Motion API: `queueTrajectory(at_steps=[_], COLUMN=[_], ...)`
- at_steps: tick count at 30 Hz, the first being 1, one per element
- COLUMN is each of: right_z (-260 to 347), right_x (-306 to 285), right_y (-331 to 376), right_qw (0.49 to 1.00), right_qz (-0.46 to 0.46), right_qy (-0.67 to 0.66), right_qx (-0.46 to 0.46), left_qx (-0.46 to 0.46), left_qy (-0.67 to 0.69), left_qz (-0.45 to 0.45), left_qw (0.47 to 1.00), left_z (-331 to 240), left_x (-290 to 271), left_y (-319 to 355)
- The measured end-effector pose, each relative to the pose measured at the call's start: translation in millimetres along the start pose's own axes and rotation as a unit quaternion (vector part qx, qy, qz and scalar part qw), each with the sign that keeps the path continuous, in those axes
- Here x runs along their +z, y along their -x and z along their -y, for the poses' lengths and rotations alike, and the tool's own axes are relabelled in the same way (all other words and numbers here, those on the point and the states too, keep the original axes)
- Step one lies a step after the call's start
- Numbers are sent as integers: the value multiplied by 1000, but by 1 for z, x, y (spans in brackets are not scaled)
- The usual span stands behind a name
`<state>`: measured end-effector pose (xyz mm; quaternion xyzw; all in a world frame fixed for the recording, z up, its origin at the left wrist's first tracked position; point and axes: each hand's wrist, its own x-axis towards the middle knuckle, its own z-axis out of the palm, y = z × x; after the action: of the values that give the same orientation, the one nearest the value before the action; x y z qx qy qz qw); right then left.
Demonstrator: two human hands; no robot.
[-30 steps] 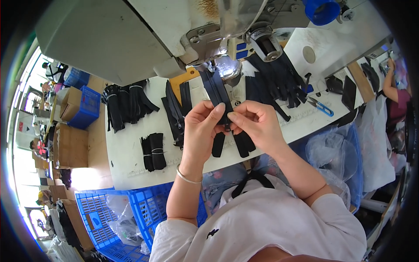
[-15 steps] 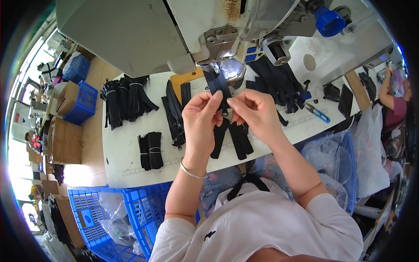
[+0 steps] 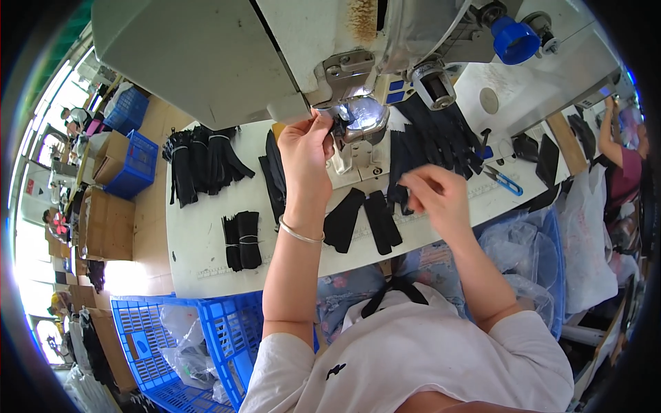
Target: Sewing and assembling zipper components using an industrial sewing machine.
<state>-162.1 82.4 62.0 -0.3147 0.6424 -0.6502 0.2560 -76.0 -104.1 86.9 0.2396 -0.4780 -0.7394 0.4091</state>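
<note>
My left hand is raised to the left of the sewing machine's needle area, thumb and fingers pinched together. A dark bit shows at its fingertips, but what it grips is mostly hidden. Lower and to the right, my right hand hovers over the table, slightly blurred, its bent fingers apart and holding nothing visible. Near it lies a spread of black zippers. Two short black strips rest on the near side, between my forearms. Partly behind my left hand is another black zipper strip.
Tied black zipper bundles and a smaller bundle lie on the left of the white table. Blue thread snips lie at the right. A blue crate stands below left; a co-worker's arm shows far right.
Both hands held a black zipper before the machine. My left hand has since moved up beside the needle area; my right hand has let go and drawn back toward the lower right.
</note>
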Motion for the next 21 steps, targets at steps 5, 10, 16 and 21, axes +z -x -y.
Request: queueTrajectory(at_steps=[5,10,16,21], right_z=[-52,-73,-86,-96], right_x=[-86,-162,-179,-194], right_y=[27,28,20,16], right_qw=[982,764,749,759], right_qz=[-161,-256,-251,-302], right_qy=[98,568,607,542], right_qx=[2,-166,-88,-198], left_qx=[14,54,98,-104], left_qy=[10,25,79,364], left_qz=[11,21,-35,20], left_qw=[1000,998,992,925], left_z=[3,9,3,4], left_x=[2,1,3,-26], left_y=[-4,-8,8,66])
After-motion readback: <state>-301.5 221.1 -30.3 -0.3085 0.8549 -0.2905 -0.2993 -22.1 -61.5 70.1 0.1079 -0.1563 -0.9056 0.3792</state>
